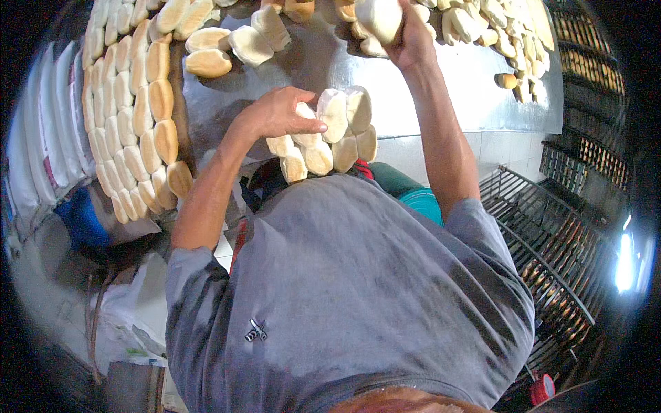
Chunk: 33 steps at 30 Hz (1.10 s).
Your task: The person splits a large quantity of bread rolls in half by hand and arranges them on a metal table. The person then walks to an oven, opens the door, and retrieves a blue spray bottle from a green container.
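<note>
Near the table's front edge, my left hand (284, 116) grips a small pale bread roll, its thumb against a cluster of rolls (333, 116) in a plastic bag or wrap that I cannot make out for sure. My right hand (413, 38) is shut on another pale bread roll (379, 18) at the top of the view. Loose rolls (208, 63) lie on the metal table (304, 67) to the left, several of them joined in pairs.
Rows of rolls (124, 124) stand packed along the table's left side. More rolls (516, 31) are heaped at the right. White sacks (38, 124) stand beyond the left edge. Metal racks (547, 248) with bread are on the right, and a teal container (421, 204) is below the table.
</note>
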Each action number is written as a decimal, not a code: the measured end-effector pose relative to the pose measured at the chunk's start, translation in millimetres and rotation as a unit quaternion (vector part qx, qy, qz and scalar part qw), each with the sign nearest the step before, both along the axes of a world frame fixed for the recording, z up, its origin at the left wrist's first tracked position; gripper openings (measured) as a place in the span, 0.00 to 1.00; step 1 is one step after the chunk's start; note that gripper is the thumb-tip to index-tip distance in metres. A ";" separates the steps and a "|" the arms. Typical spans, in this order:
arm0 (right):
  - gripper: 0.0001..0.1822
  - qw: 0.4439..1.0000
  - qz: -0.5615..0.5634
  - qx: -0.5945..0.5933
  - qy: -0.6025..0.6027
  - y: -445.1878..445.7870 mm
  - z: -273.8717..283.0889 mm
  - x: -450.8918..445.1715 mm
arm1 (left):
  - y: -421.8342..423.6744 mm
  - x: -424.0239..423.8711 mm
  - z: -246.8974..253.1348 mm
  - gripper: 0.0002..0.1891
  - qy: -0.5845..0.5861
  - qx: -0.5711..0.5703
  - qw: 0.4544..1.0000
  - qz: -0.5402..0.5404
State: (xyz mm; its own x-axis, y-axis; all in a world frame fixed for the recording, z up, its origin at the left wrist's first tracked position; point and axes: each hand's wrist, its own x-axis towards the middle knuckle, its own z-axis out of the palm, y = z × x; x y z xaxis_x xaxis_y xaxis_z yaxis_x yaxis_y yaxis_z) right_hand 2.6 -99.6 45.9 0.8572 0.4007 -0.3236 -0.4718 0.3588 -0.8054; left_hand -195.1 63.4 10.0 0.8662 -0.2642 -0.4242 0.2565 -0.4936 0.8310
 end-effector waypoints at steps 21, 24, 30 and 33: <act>0.28 0.690 0.487 -0.388 -0.370 -24.5 -23.2 -84.5 | 5.8 -118.9 -35.3 0.17 0.045 -0.317 0.760 0.566; 0.28 0.668 0.502 -0.385 -0.392 -14.6 -12.0 -84.6 | 10.6 -117.4 -49.4 0.19 -0.016 -0.297 0.753 0.587; 0.27 0.745 0.427 -0.426 -0.286 -28.1 -24.9 -84.2 | 25.0 -77.7 -23.5 0.26 -0.135 -0.605 0.532 0.577; 0.26 0.773 0.362 -0.410 -0.322 -23.4 -35.5 -73.7 | 23.7 -44.4 -15.3 0.31 -0.231 -0.476 0.699 0.482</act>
